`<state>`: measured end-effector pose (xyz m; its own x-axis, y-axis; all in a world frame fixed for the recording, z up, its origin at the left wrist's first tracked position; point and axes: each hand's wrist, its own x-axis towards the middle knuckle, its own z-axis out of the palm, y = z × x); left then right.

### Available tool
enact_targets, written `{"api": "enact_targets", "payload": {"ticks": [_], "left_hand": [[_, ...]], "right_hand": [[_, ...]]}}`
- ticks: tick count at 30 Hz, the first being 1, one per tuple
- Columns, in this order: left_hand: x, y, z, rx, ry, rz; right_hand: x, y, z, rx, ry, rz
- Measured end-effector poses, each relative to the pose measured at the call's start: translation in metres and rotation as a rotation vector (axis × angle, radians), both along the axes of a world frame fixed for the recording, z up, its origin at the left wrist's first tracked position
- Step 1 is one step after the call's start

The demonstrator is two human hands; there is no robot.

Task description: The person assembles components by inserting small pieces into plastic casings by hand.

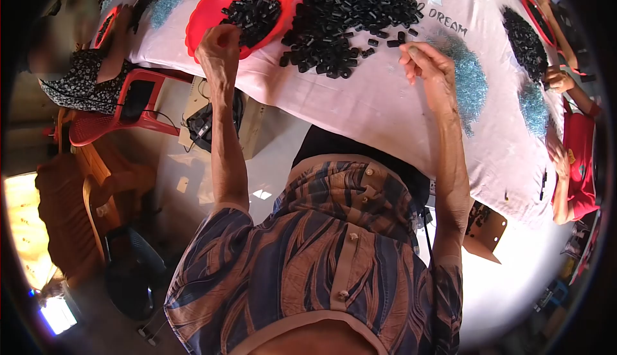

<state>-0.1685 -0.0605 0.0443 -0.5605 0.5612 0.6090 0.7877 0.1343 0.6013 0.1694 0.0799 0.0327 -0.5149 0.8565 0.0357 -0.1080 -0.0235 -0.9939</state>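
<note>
My left hand (220, 53) is over the near-left rim of a red plastic basin (209, 11), its fingers curled together; whatever they may hold is hidden. Inside the basin lies a heap of small black cylindrical pieces (260, 15). To its right, a larger pile of the same black pieces (353, 1) spreads over the pale pink cloth (379, 110). My right hand (432, 75) is at the pile's right edge, thumb and fingertips drawn together close to a loose black piece (394, 44). I cannot make out anything between those fingertips.
A heap of thin, bluish clear pieces (470, 81) lies right of my right hand. People work at both sides, one by a red chair (138, 107), another in a red shirt (581, 162). Another black pile (524, 43) lies far right. A cardboard box (485, 229) stands below the table edge.
</note>
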Motion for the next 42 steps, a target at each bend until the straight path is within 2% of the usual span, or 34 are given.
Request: {"api": "enact_targets", "payload": {"ticks": [3,6,7,11,14,16,21,25,30,36,42], "left_hand": [[0.016,0.004,0.004,0.079,-0.007,0.008],[0.041,0.015,-0.009,0.337,-0.415,-0.341],[0.058,0.018,-0.005,0.284,-0.426,-0.405],[0.098,0.042,-0.021,0.020,-0.229,-0.561],[0.116,0.065,-0.031,-0.065,-0.256,-0.633],[0.120,0.075,-0.026,-0.170,0.008,-0.704],[0.112,0.079,-0.021,-0.128,0.082,-0.682],[0.107,0.085,-0.022,-0.179,0.092,-0.642],[0.114,0.089,-0.025,-0.340,0.203,-0.741],[0.116,0.084,-0.025,-0.315,0.354,-0.671],[0.115,0.082,-0.023,-0.394,0.237,-0.714]], "right_hand": [[0.000,0.001,0.000,0.000,-0.022,-0.017],[0.000,0.002,-0.002,-0.022,0.001,-0.027],[0.000,0.002,-0.001,-0.016,-0.005,-0.017],[0.000,0.003,-0.001,-0.023,0.017,-0.037],[0.001,0.003,-0.001,-0.032,0.034,-0.048],[0.001,0.003,0.001,-0.036,0.040,-0.057],[0.004,0.003,0.005,-0.022,0.033,-0.100],[0.004,0.003,0.005,-0.034,0.044,-0.095],[0.005,0.004,0.004,-0.030,0.052,-0.100],[0.005,0.003,0.005,-0.008,0.048,-0.093],[0.005,0.006,0.002,-0.005,0.047,-0.080]]}}
